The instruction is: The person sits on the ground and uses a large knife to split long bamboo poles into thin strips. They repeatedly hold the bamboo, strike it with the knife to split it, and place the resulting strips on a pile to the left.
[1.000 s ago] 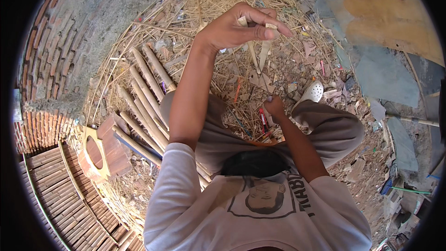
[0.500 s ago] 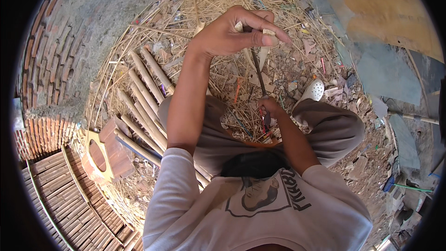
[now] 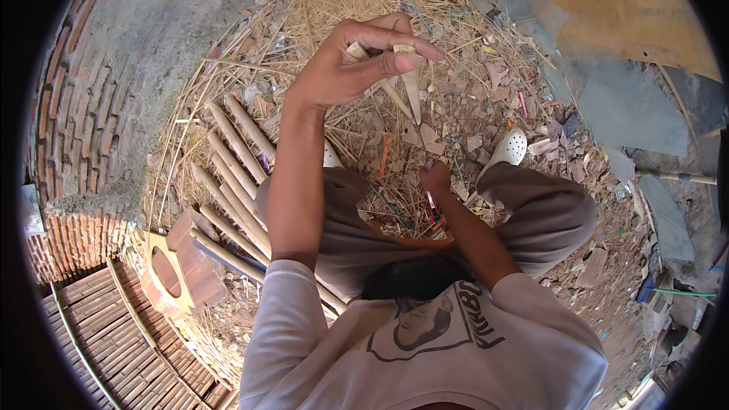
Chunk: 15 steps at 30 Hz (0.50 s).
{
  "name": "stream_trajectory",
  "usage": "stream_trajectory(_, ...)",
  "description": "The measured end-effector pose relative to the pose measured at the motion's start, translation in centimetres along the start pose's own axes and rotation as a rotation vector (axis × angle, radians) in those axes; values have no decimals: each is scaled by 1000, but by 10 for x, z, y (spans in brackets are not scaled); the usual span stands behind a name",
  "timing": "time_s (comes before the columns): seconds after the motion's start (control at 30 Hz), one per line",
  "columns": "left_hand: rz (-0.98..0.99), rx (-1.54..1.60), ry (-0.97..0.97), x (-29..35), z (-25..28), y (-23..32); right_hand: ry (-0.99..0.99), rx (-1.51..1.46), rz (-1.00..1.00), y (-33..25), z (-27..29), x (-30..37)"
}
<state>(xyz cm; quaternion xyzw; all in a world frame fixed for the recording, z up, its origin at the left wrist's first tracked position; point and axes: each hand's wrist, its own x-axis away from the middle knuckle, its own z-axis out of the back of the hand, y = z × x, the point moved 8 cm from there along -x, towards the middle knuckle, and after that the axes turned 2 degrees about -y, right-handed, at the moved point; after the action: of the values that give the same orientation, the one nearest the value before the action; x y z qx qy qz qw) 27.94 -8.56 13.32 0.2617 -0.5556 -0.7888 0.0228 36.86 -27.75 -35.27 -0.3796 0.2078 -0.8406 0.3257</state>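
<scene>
My left hand [image 3: 345,64] is raised over the littered ground, its fingers and thumb closed around pale split bamboo pieces [image 3: 411,91]. Two cut ends poke out above the thumb and fingers, and the strips narrow downward until they nearly meet. Lower and nearer to me, my right hand [image 3: 435,178] is wrapped around the handle of a knife [image 3: 420,135]. Its thin dark blade points away from me, toward the lower ends of the bamboo; whether it touches them I cannot tell. A red and white thing [image 3: 433,203] shows just below this hand.
Several bamboo poles [image 3: 243,152] lie left of my bent legs. Straw [image 3: 334,0] and chips cover the ground. A brick wall [image 3: 83,99] and a bamboo slat platform [image 3: 114,334] stand left, beside a board with a round hole [image 3: 165,273]. Grey sheets [image 3: 638,121] lie right.
My left hand has shifted left and slightly nearer with the bamboo. The knife blade, which reached up between the strips, now shows lower, near their bottom ends.
</scene>
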Motion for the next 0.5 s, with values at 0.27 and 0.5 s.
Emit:
stream_trajectory(0.27,-30,201,-140,7,-21,1,-105,173,-179,26,-13,-18)
stream_trajectory(0.5,-22,222,-127,3,-25,1,-392,-202,-201,55,-49,-42)
